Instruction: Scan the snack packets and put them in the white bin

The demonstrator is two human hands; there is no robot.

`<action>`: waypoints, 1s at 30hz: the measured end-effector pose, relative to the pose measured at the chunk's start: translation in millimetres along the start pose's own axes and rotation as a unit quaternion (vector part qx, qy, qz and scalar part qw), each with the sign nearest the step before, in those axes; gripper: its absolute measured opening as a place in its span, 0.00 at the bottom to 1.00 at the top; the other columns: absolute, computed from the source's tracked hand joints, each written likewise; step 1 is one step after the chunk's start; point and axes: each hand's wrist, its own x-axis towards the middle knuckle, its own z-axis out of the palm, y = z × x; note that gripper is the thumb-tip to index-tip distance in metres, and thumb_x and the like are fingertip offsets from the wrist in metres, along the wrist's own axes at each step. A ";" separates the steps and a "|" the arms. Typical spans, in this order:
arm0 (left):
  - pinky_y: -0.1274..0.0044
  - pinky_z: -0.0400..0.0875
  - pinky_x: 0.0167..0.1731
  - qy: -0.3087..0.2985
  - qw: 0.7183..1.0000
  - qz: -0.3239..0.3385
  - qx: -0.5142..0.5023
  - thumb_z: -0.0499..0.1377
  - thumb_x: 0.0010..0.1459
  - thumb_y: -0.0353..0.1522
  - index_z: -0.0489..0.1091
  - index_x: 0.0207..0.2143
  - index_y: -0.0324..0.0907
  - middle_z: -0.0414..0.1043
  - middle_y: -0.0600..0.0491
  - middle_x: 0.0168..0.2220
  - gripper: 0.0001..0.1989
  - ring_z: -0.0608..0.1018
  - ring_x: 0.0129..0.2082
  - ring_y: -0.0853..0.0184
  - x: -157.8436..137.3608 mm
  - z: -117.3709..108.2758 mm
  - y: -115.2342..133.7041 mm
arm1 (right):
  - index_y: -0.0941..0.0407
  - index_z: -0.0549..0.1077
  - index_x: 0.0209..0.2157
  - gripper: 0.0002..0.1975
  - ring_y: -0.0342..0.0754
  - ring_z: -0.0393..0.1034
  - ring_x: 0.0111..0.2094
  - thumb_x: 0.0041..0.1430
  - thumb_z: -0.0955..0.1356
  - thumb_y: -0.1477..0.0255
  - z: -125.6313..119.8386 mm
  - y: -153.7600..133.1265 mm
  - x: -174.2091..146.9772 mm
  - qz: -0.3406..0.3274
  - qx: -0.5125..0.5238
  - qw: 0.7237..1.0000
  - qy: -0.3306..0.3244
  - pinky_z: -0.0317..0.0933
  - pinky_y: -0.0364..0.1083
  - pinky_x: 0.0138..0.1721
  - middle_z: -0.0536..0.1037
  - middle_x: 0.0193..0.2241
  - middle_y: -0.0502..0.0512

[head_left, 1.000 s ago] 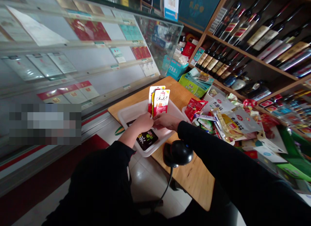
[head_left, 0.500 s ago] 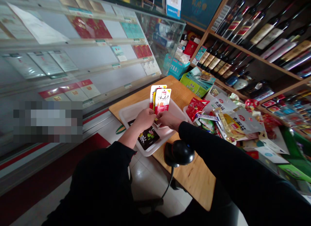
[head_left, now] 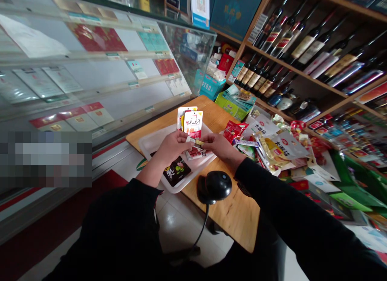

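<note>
Over a white plastic tray, my left hand and my right hand are close together with fingers pinched. Between them stretches a small narrow strip, whitish at the left end and yellowish at the right; its kind is unclear. Right behind the fingers, white-and-red snack packets with hang holes stand upright. Below the hands lies another red-and-white packet. A black packet with a green print lies flat in the tray, partly covered by my left hand and forearm.
The tray sits on a wooden board, beside a black corded scanner-like device. Heaped snack bags lie to the right. A glass display case runs along the left, and shelves of bottles rise behind.
My hands have moved a little apart, exposing the small strip between them and more of the lying packet. The whole view has shifted slightly; the upright packets remain standing.
</note>
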 end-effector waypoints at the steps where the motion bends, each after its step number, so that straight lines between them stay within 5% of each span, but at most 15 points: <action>1: 0.79 0.65 0.24 -0.004 1.000 0.006 -0.002 0.69 0.51 0.33 0.71 0.37 0.39 0.78 0.52 0.28 0.14 0.77 0.24 0.69 -1.3 3.0 0.7 | 0.59 0.80 0.37 0.11 0.41 0.69 0.27 0.51 0.76 0.71 -2.9 0.1 -5.9 -0.006 -0.003 1.000 0.013 0.62 0.41 0.28 0.82 0.31 0.54; 12: 0.76 0.74 0.33 -0.103 0.993 -0.004 -0.062 0.69 0.54 0.39 0.70 0.35 0.38 0.78 0.49 0.34 0.15 0.82 0.34 0.65 -10.2 42.2 -9.7 | 0.60 0.78 0.33 0.12 0.41 0.68 0.25 0.52 0.75 0.65 -29.9 16.0 -67.2 0.022 0.046 0.991 0.127 0.61 0.41 0.27 0.78 0.25 0.52; 17: 0.76 0.70 0.33 -0.112 0.985 0.083 0.102 0.65 0.58 0.39 0.74 0.35 0.38 0.76 0.52 0.31 0.12 0.77 0.32 0.68 -12.2 55.9 -11.1 | 0.59 0.79 0.35 0.10 0.42 0.72 0.27 0.53 0.73 0.68 -42.6 30.9 -87.4 0.010 0.014 0.987 0.160 0.65 0.41 0.29 0.80 0.28 0.54; 22: 0.74 0.69 0.37 -0.109 0.940 0.164 0.279 0.61 0.61 0.37 0.77 0.33 0.40 0.77 0.51 0.32 0.10 0.77 0.34 0.65 -20.2 67.4 -5.3 | 0.58 0.77 0.31 0.10 0.43 0.70 0.22 0.55 0.73 0.64 -52.4 50.5 -101.8 0.024 -0.054 0.975 0.216 0.65 0.41 0.25 0.79 0.23 0.53; 30: 0.71 0.70 0.44 -0.134 0.891 0.204 0.382 0.58 0.61 0.31 0.79 0.34 0.40 0.80 0.46 0.37 0.08 0.79 0.40 0.60 -22.3 78.8 -9.6 | 0.58 0.77 0.34 0.06 0.44 0.74 0.22 0.59 0.70 0.69 -45.5 59.0 -118.0 0.079 -0.081 0.964 0.242 0.66 0.39 0.22 0.80 0.24 0.54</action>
